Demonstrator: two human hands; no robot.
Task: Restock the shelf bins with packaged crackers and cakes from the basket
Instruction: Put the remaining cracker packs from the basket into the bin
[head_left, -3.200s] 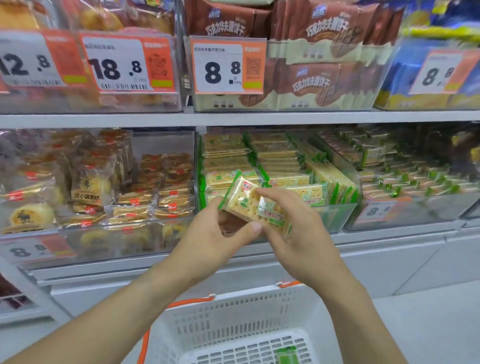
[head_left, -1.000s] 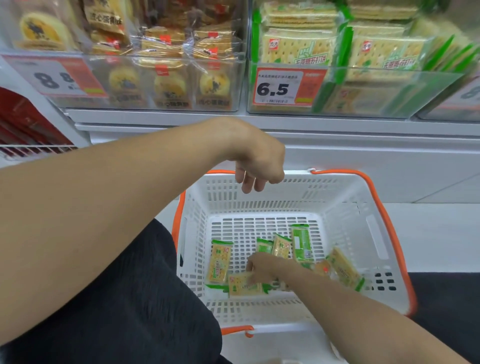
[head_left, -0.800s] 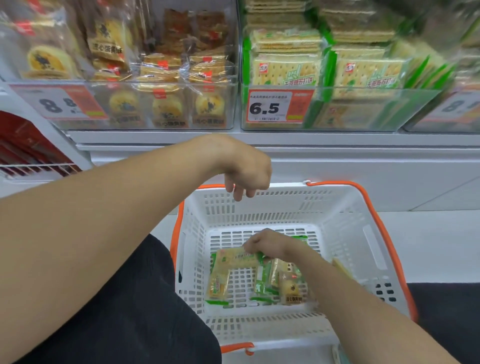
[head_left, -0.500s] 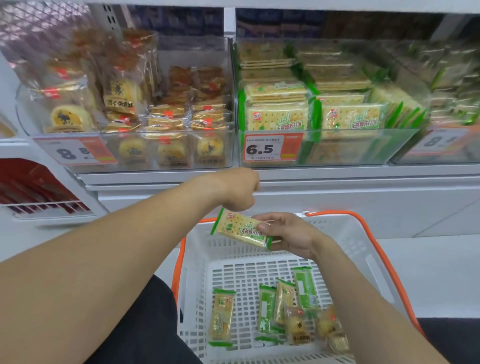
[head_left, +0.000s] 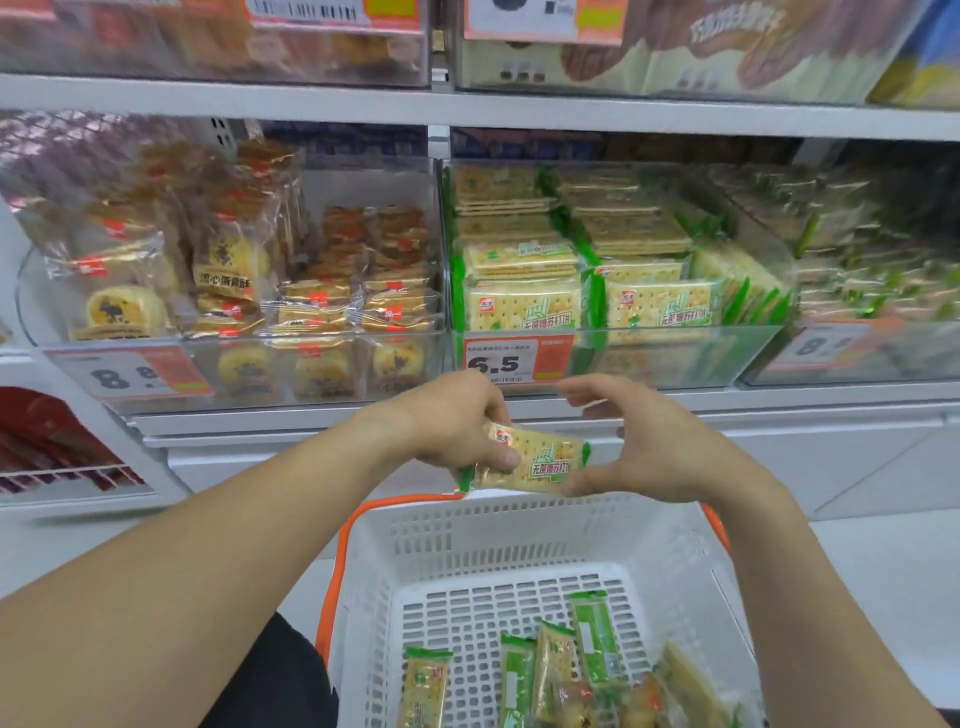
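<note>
Head view: soda cracker pack (head_left: 530, 458) held above white basket's (head_left: 519, 525) far rim, just below cracker bin (head_left: 675, 353) tagged 6.5. Left hand (head_left: 457, 423) pinching pack's left end, thumb on its face; right hand (head_left: 644, 441) spread wide, thumb tip touching lower right corner. Probably light, slick film over brittle crackers; best gripped by short ends, never squeezed flat. More packs lying in basket.

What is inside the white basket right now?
Several green-edged cracker packs lie on the floor of the white basket, with a few round cakes in clear wrap at its near right. Anything nearer is cut off by the picture's edge.
</note>
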